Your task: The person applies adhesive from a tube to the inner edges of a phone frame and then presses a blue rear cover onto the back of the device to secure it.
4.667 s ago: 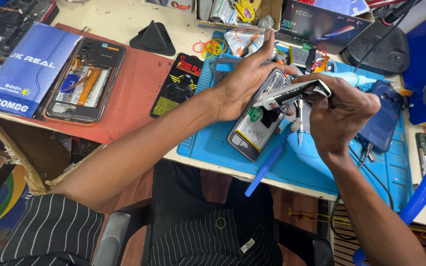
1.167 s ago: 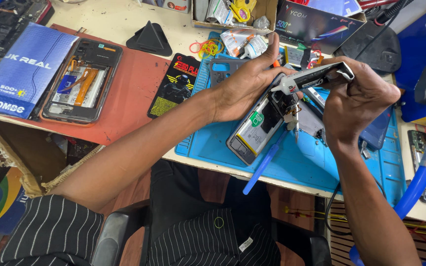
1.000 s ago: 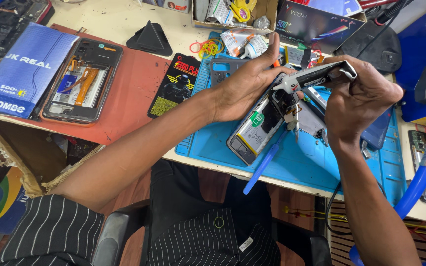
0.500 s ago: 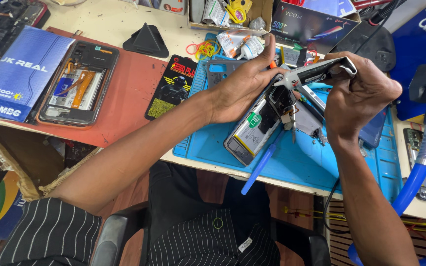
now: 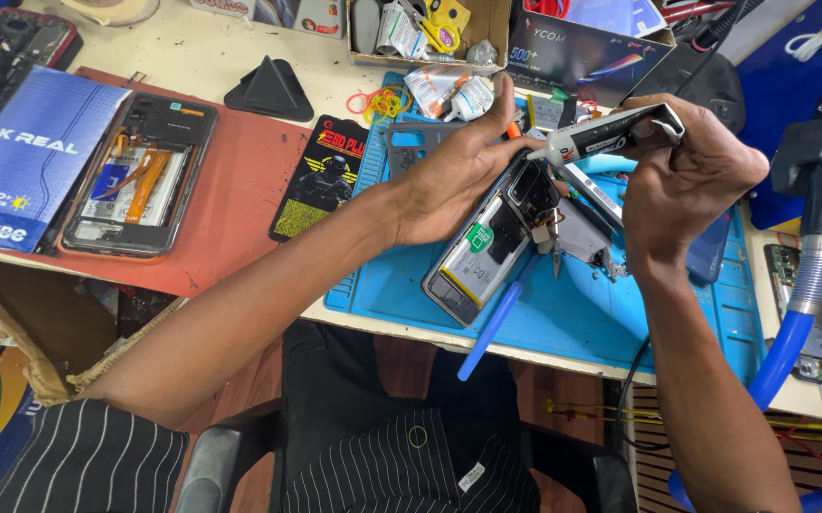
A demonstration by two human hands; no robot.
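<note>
An opened phone with its back off, battery and board showing, lies tilted on the blue work mat. My left hand grips its upper end and steadies it. My right hand squeezes a grey glue tube, its white nozzle pointing left at the phone's top corner beside the camera area. Metal tweezers and loose small parts lie on the mat just under the tube.
A blue plastic pry tool overhangs the mat's front edge. A second opened phone and a blue box rest on the red mat at left. Boxes, rubber bands and a black triangular stand sit behind. Blue hoses hang at right.
My right hand has brought the glue tube from low over the phone up to its top corner, with the nozzle now at the edge. My left hand stays on the phone.
</note>
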